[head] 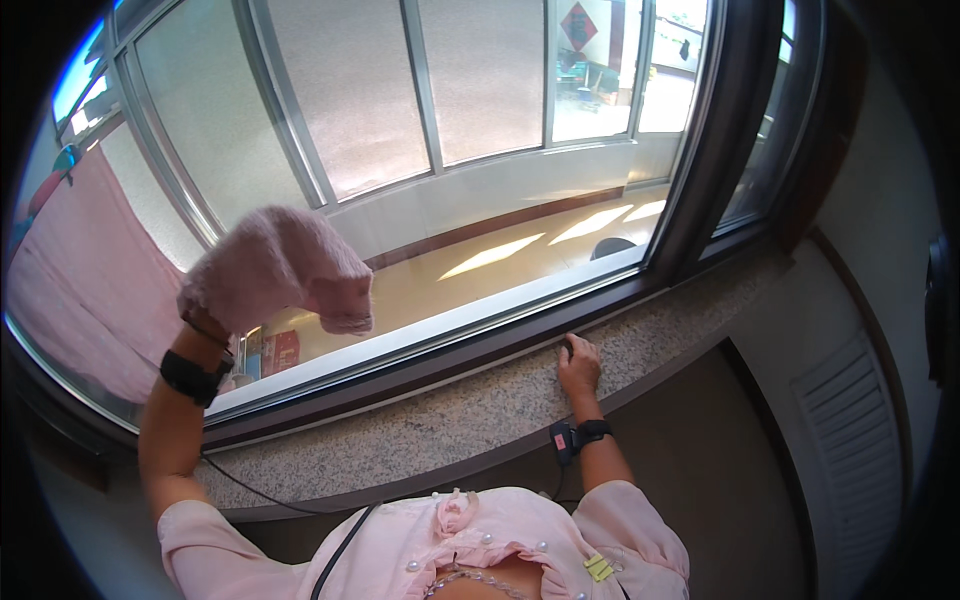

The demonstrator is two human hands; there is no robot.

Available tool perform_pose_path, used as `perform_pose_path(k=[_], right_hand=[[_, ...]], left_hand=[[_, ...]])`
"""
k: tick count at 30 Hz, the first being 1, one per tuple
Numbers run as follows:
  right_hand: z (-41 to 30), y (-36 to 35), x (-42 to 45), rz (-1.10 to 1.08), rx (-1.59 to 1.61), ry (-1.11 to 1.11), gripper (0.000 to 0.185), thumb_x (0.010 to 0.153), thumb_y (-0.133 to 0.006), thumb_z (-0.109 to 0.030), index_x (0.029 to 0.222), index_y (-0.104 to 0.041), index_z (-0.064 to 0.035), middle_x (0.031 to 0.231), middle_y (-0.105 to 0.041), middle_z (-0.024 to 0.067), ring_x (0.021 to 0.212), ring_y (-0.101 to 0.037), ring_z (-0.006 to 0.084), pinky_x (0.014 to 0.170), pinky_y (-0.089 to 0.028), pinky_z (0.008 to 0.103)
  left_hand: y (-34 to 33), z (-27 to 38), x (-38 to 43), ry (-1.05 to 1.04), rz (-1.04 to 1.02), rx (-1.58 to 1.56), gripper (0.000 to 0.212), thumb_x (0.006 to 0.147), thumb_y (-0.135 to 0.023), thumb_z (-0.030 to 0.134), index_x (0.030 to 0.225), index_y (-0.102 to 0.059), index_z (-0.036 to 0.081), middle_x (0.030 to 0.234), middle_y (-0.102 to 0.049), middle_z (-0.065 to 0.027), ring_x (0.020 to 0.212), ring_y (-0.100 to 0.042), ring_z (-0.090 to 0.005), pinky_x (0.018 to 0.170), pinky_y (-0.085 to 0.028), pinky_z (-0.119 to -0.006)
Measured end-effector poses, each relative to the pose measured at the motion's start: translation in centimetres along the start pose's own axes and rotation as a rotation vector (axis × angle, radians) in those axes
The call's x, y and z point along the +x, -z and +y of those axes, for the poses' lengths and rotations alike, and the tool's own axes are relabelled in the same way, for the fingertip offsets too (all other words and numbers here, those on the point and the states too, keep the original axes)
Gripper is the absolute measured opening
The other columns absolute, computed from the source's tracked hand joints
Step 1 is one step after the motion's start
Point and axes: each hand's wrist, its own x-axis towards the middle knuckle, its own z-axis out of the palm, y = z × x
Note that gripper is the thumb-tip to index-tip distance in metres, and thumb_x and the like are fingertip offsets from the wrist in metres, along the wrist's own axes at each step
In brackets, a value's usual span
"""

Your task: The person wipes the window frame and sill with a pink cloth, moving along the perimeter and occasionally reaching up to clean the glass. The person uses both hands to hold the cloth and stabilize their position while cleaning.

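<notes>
A fluffy pink cloth (281,266) is held up in front of the window glass at the left and covers nearly all of my left hand (204,322). Only the wrist end of that hand shows, so its fingers are hidden; one end of the cloth hangs down to the right. Whether the cloth touches the pane cannot be told. My right hand (581,367) rests with bent fingers on the speckled stone windowsill (450,409), at the lower edge of the dark window frame (480,345). A small dark spot shows by its fingertips, too unclear to name.
Beyond the glass, a pink fabric (90,277) hangs at the left, and a red box (280,352) stands low down. Sliding window panels (352,90) line the far side. A thin black cable (255,491) crosses the sill at the lower left. A louvred panel (851,420) is at the right.
</notes>
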Motion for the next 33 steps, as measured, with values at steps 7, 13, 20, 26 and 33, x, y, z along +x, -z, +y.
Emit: perform_pose_path(k=[7, 13, 20, 26, 33], right_hand=[[-0.2, 0.5, -0.3, -0.003, 0.089, -0.049, 0.024, 0.081, -0.055, -0.012, 0.105, -0.061, -0.0085, 0.102, -0.062, 0.0093, 0.097, -0.054, 0.0308, 0.086, -0.043, 0.0418], [-0.3, 0.9, -0.4, 0.024, 0.172, -0.016, 0.025, 0.077, -0.056, -0.009, 0.101, -0.061, -0.0076, 0.098, -0.062, 0.0103, 0.092, -0.055, 0.0301, 0.084, -0.043, 0.0396], [0.3, 1.0, -0.4, 0.094, 0.308, -0.102, 0.02, 0.079, -0.054, -0.004, 0.096, -0.063, -0.0063, 0.092, -0.064, 0.0117, 0.087, -0.059, 0.0291, 0.078, -0.047, 0.0363], [0.0, 1.2, 0.0, 0.048, 0.279, -0.161, 0.017, 0.079, -0.053, -0.004, 0.093, -0.063, -0.0085, 0.087, -0.063, 0.0105, 0.085, -0.057, 0.0302, 0.077, -0.046, 0.0383], [1.9, 0.0, -0.9, 0.063, 0.285, -0.075, 0.022, 0.08, -0.052, 0.0, 0.097, -0.064, -0.0074, 0.09, -0.064, 0.0095, 0.083, -0.059, 0.0257, 0.074, -0.046, 0.0347]], left_hand=[[9.7, -5.8, 8.9, -0.013, 0.802, 0.135, 0.051, 0.078, -0.068, 0.023, 0.123, -0.048, 0.011, 0.114, -0.055, -0.0047, 0.107, -0.051, -0.0161, 0.093, -0.044, -0.026], [2.1, 3.9, 18.2, -0.261, 0.757, 0.028, 0.05, 0.078, -0.068, 0.025, 0.122, -0.05, 0.012, 0.113, -0.055, -0.004, 0.106, -0.052, -0.0146, 0.092, -0.043, -0.024], [-13.9, 14.9, 21.4, -0.33, -0.15, -1.182, 0.044, 0.084, -0.056, 0.037, 0.119, -0.053, 0.011, 0.109, -0.058, -0.0079, 0.1, -0.055, -0.0204, 0.09, -0.045, -0.028], [-23.0, 16.7, 13.1, -0.188, 0.006, 0.024, 0.043, 0.09, -0.044, 0.023, 0.132, -0.04, 0.013, 0.114, -0.056, -0.0099, 0.106, -0.054, -0.0265, 0.085, -0.048, -0.036], [-22.5, 10.9, -2.0, 0.369, -0.304, 0.071, 0.037, 0.086, -0.042, 0.009, 0.123, -0.039, 0.007, 0.092, -0.06, -0.0203, 0.076, -0.063, -0.0332, 0.059, -0.054, -0.04]])
